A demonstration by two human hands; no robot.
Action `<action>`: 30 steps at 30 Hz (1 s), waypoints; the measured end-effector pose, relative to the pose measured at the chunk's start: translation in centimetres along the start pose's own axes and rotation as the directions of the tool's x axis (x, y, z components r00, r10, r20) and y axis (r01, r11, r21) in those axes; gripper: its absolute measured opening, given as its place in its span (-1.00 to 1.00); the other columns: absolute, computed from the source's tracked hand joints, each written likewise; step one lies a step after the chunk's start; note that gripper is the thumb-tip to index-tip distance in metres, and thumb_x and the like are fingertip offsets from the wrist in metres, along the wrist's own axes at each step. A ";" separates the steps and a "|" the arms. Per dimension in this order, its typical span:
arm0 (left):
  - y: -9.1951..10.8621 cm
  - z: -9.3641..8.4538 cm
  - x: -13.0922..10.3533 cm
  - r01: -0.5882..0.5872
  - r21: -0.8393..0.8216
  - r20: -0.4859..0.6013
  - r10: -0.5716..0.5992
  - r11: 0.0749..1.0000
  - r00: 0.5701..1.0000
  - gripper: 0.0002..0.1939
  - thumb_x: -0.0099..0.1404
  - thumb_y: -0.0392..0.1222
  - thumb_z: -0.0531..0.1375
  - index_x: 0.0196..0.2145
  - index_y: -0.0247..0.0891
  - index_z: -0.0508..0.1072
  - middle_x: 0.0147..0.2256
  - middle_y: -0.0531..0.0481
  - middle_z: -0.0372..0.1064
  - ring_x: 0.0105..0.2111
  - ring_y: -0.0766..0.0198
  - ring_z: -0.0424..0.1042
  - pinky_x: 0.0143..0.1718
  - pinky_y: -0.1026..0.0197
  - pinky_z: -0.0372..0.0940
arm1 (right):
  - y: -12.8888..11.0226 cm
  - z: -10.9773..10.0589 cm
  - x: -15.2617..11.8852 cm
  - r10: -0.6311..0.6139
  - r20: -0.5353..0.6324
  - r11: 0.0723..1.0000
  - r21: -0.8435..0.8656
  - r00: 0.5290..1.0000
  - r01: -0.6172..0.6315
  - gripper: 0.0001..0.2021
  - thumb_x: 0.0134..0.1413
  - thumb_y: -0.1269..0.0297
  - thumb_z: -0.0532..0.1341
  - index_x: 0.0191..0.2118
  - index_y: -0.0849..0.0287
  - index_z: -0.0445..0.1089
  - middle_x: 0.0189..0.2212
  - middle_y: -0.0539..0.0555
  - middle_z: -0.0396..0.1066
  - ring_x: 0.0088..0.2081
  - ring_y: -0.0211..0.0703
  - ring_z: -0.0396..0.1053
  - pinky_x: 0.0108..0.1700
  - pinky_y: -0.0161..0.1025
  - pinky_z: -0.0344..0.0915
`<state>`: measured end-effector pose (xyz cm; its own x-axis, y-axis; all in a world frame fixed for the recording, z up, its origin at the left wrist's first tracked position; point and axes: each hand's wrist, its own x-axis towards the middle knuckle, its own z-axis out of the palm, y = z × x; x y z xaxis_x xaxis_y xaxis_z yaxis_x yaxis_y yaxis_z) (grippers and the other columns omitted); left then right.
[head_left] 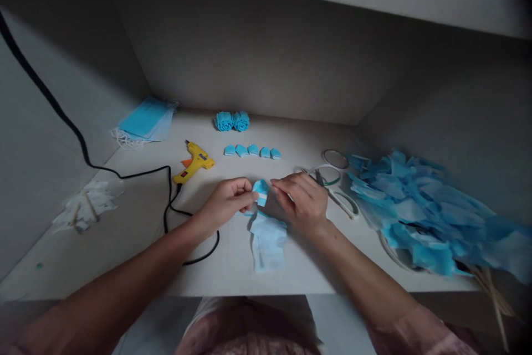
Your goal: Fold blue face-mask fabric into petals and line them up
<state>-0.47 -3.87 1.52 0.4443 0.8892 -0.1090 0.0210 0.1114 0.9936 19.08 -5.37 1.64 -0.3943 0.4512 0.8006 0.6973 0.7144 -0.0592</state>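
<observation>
My left hand (pixel 233 195) pinches a small folded piece of blue mask fabric (pixel 260 191) between thumb and fingers, a white strip showing across it. Just right of the piece is my right hand (pixel 303 195), thumb and fingertips drawn together; whether anything is between them I cannot make out. On the table below both hands lie pale blue fabric pieces (pixel 269 247). Beyond the hands, several small folded blue pieces (pixel 252 149) form a row. Behind that row sit two blue fabric rosettes (pixel 233 121) side by side.
A yellow glue gun (pixel 193 163) lies left with its black cord (pixel 218 241) looping over the table (pixel 137 266). Face masks (pixel 145 118) are stacked back left; white scraps (pixel 89 208) lie nearer. White-handled scissors (pixel 344 202), rings (pixel 334 159) and a blue fabric heap (pixel 419 205) are right.
</observation>
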 end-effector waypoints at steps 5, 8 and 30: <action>0.4 0.1 -0.1 0.006 0.006 0.001 -0.006 1.000 1.000 -0.73 0.10 -0.06 0.21 -0.57 -0.23 0.22 -0.63 0.13 0.21 -0.60 0.40 0.18 -0.50 0.29 0.10 | 0.2 0.2 -0.2 0.008 0.020 1.000 -0.027 1.000 -0.008 -0.86 0.20 0.41 0.16 -0.18 0.16 0.45 -0.42 0.09 0.51 -0.37 -0.16 0.40 -0.30 -0.21 0.32; 0.6 0.2 -0.2 0.012 0.014 -0.002 -0.012 1.000 1.000 -0.74 0.10 -0.07 0.21 -0.56 -0.23 0.23 -0.63 0.13 0.21 -0.59 0.40 0.18 -0.50 0.29 0.11 | 0.2 0.2 -0.2 0.009 0.028 1.000 -0.020 1.000 -0.008 -0.87 0.20 0.41 0.17 -0.19 0.16 0.45 -0.42 0.08 0.51 -0.37 -0.17 0.40 -0.30 -0.22 0.32; -0.4 -0.3 0.1 -0.111 -0.051 0.124 0.117 0.992 0.985 -0.71 0.32 -0.03 0.05 -0.45 -0.26 0.36 -0.49 0.03 0.34 -0.44 0.30 0.32 -0.32 0.22 0.24 | 0.0 0.4 0.0 -0.048 0.066 0.999 0.018 0.997 0.047 -0.90 0.19 0.44 0.19 -0.20 0.18 0.44 -0.41 0.06 0.51 -0.36 -0.21 0.38 -0.30 -0.27 0.32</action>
<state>-0.68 -3.66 1.08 0.5510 0.8344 0.0126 -0.0739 0.0338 0.9967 18.80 -5.15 1.42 -0.4658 0.4507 0.7615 0.6674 0.7440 -0.0321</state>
